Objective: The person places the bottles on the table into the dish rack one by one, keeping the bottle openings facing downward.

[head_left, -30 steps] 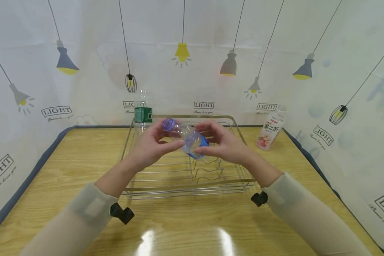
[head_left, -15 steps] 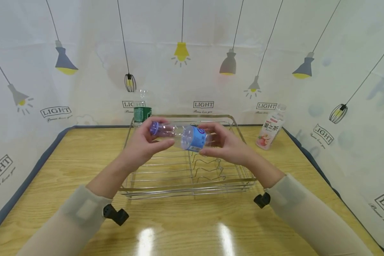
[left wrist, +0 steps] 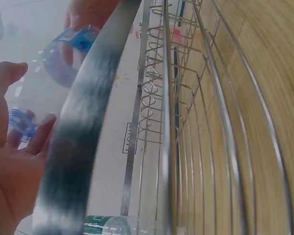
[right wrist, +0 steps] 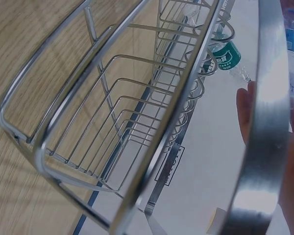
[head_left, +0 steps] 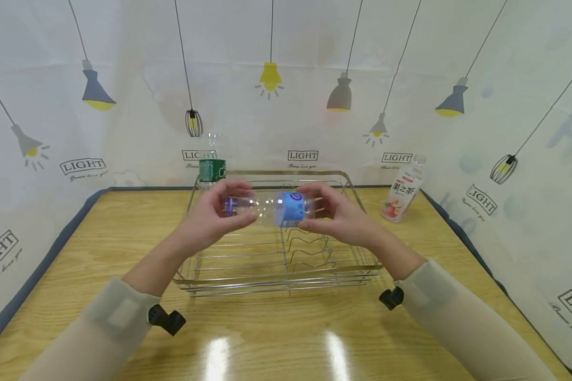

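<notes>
A clear plastic bottle (head_left: 292,207) with a blue label and purple-blue cap (head_left: 230,207) lies level in the air above a wire rack. My left hand (head_left: 208,214) curls round its neck and cap end; the left wrist view shows fingers behind the cap and the left thumb raised apart. With thumb below and fingers above, my right hand (head_left: 345,214) grips the base end beside the label. In the right wrist view, the rack's flat rim (right wrist: 267,107) hides much of that hand. The rack (head_left: 276,279) stands on the table beneath both hands.
Behind the rack's left back corner stands a clear bottle with a green label (head_left: 213,170). A white and pink drink bottle (head_left: 402,193) is at the back right of the wooden table (head_left: 267,328). A lamp-patterned cloth (head_left: 305,121) encloses the table's back and sides.
The bottle has turned from slanting, cap end raised, to level, with its label facing me. My left hand has shifted slightly left and the right hand slightly right.
</notes>
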